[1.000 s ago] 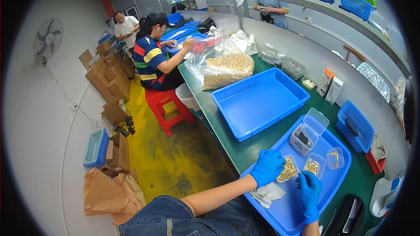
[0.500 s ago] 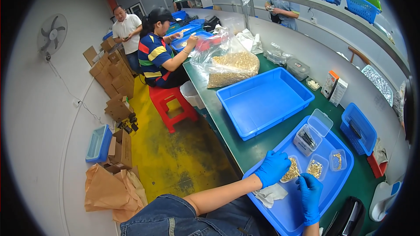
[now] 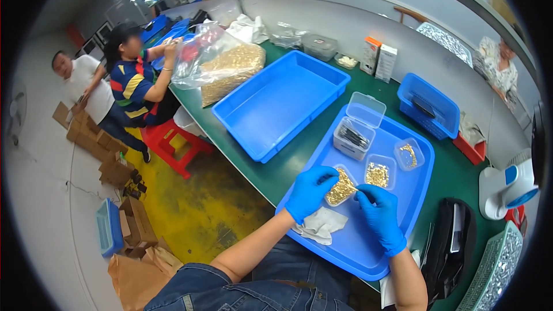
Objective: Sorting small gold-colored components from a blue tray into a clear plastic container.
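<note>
The right hand (image 3: 377, 210), gloved in blue, pinches a thin pale stick (image 3: 355, 189) over the gold-coloured pieces (image 3: 340, 191) in a clear tub (image 3: 337, 204). The left hand (image 3: 314, 193), gloved too, has its fingers curled at the tub's left side; whether it grips anything cannot be told. The tub sits in a blue tray (image 3: 357, 247), with a crumpled white cloth (image 3: 322, 224) just beside it. Farther in, the tray holds two more tubs and an open box (image 3: 348, 151) of dark tools. The tray rests on a green table (image 3: 259, 183), near a second blue tray (image 3: 282, 103). Beyond lies a clear bag (image 3: 236, 66) of gold-coloured bits. Past the table, a person in a striped shirt (image 3: 141, 83) sits on a red stool (image 3: 184, 150) on the yellow, dark-stained floor (image 3: 213, 213). Cardboard boxes (image 3: 86, 138) are stacked near the pale wall (image 3: 43, 213), and another person in a white shirt (image 3: 89, 80) stands by them.
</note>
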`<state>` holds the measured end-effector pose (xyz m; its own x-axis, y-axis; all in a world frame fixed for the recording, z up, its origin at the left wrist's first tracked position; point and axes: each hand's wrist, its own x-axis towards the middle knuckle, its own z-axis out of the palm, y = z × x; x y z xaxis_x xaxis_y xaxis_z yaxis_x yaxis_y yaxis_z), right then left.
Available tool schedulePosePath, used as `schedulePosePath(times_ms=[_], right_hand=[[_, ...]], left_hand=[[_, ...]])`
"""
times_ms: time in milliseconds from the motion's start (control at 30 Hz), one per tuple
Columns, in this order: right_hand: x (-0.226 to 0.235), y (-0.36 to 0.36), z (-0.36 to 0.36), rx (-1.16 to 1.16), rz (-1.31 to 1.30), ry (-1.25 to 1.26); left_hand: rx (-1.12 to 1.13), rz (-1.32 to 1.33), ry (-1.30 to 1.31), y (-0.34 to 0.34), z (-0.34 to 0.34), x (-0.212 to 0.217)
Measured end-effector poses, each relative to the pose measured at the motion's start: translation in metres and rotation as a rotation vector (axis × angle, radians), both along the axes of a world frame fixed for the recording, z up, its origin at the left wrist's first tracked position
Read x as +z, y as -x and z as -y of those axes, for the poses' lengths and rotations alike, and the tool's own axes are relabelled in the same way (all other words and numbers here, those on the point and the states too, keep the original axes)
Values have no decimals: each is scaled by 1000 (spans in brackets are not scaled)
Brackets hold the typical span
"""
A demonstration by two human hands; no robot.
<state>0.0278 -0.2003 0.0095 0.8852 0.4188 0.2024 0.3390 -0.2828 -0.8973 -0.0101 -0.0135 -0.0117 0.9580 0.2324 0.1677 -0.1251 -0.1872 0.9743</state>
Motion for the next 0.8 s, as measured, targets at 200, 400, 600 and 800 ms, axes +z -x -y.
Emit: schedulePosePath(times_ms=[200, 400, 600, 800], right_hand=[[-3, -1, 8, -29, 6, 5], [-5, 1, 7, -8, 70, 8], [-5, -1, 7, 19, 145, 24], [-4, -1, 7, 16, 142, 36]], left_hand=[[-103, -118, 464, -3, 1, 14], [-151, -141, 539, 1, 3, 25], [-169, -123, 505, 0, 7, 22], [-185, -110, 447, -1, 6, 21]])
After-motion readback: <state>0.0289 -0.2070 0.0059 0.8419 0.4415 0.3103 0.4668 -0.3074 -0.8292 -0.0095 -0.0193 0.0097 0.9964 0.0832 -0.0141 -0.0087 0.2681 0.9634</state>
